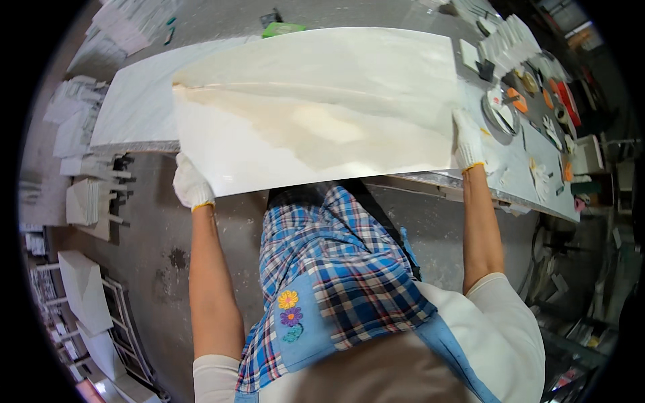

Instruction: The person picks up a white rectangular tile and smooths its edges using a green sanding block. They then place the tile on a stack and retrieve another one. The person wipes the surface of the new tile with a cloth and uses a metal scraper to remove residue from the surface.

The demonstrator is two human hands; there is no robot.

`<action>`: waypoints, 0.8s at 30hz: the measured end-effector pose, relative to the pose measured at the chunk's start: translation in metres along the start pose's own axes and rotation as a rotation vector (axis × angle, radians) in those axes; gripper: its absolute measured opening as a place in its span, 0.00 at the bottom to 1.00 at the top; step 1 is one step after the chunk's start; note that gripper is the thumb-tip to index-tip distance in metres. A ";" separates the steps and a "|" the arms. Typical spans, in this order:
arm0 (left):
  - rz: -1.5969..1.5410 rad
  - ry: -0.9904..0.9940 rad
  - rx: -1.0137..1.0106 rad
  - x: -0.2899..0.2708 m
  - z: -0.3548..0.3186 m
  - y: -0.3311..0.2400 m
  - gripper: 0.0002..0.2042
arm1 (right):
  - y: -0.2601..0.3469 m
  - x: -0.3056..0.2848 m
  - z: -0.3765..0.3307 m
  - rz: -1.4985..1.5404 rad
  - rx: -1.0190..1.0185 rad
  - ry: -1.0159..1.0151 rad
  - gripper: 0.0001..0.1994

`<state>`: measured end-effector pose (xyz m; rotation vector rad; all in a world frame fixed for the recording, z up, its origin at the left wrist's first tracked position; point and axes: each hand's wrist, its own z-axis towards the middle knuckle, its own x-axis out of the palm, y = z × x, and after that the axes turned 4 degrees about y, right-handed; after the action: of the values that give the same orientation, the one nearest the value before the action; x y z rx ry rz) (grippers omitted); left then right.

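A large, glossy stone-look slab [322,107], white with beige and grey veining, is held in front of me by its two short ends. My left hand [192,181], in a white knit glove with a yellow cuff edge, grips its near left corner. At the right end, my right hand [468,140] wears a matching glove and closes on the edge. Some fingers of both hands are hidden by the slab. Beneath and behind it is a long white marble-look worktop [134,104], partly covered by the slab.
On the worktop's right lie a round pan [500,113], an orange-handled tool [517,99] and loose white gloves [539,178]. Stacked white tiles [507,40] stand at the far right. More stacks [82,203] and a metal rack with panels [85,290] line the left.
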<state>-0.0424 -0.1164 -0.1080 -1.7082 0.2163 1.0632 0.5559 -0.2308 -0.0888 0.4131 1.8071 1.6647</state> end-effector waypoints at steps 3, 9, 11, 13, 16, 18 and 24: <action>0.072 -0.003 0.045 -0.001 0.006 0.012 0.34 | 0.009 0.001 -0.016 -0.143 -0.019 0.012 0.26; 0.044 -0.004 -0.001 -0.003 0.006 0.007 0.35 | 0.032 -0.011 -0.036 -0.641 -0.098 0.073 0.27; -0.010 -0.005 -0.028 -0.009 0.008 0.014 0.35 | 0.033 -0.007 -0.036 -0.725 -0.175 0.059 0.25; 0.000 0.004 -0.050 -0.013 -0.005 -0.004 0.36 | 0.040 -0.015 -0.040 -0.780 -0.159 0.044 0.23; -0.066 0.042 -0.001 -0.018 -0.006 -0.005 0.37 | 0.062 -0.037 -0.042 -0.785 -0.188 -0.158 0.21; -0.150 0.061 -0.036 -0.021 0.002 0.001 0.37 | 0.059 -0.067 -0.027 -0.892 -0.340 -0.319 0.19; -0.217 0.083 -0.084 -0.024 -0.001 -0.003 0.37 | 0.042 -0.153 0.025 -1.287 -0.193 -0.441 0.17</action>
<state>-0.0542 -0.1238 -0.0880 -1.8074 0.0377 0.8529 0.6782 -0.3007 -0.0108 -0.4032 1.0894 0.7119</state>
